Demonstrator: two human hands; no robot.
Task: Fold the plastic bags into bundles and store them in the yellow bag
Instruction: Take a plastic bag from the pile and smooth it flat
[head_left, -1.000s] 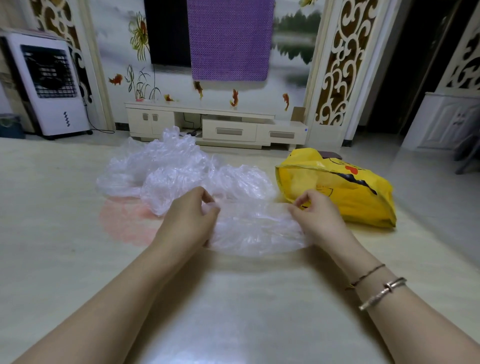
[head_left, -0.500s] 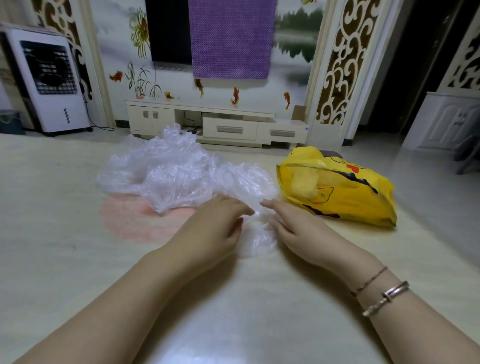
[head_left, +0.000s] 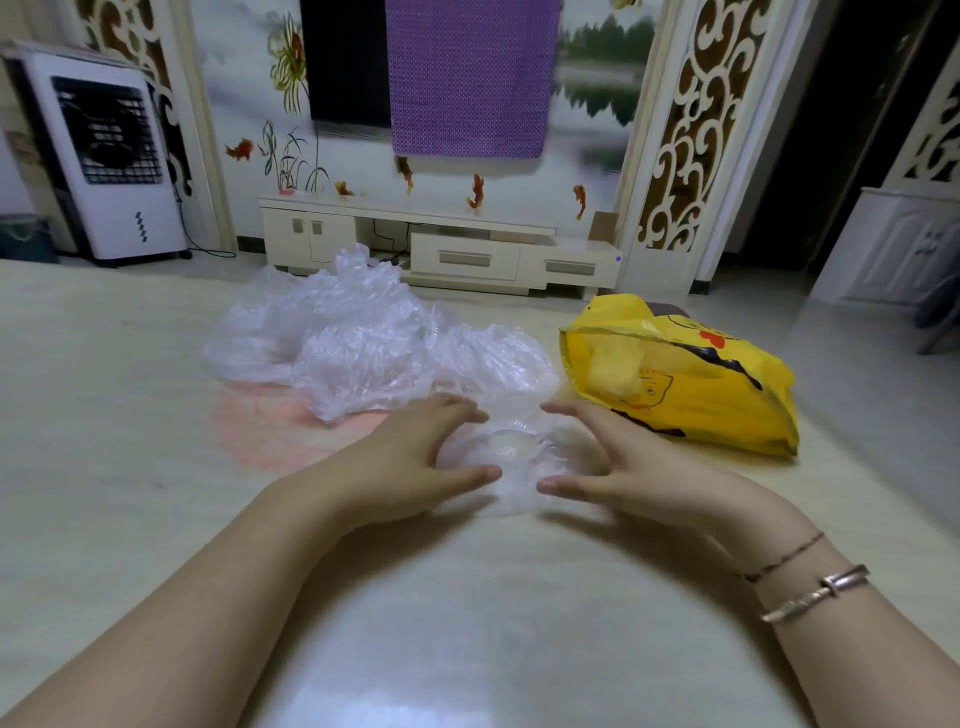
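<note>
Thin, clear, crinkled plastic film makes up the bag pile (head_left: 353, 338) and the small bundle (head_left: 514, 457) – the yellow bag (head_left: 696, 384) at right is glossy printed plastic – all on a smooth, pale, shiny table (head_left: 467, 623), and the bracelet (head_left: 815, 592) looks metal.

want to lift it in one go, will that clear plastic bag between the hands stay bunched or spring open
The clear bag looks thin and crinkly, so it is probably floppy and very light. Its loose, puffy creases suggest it may spring open. The glossy film may also slip.
</note>
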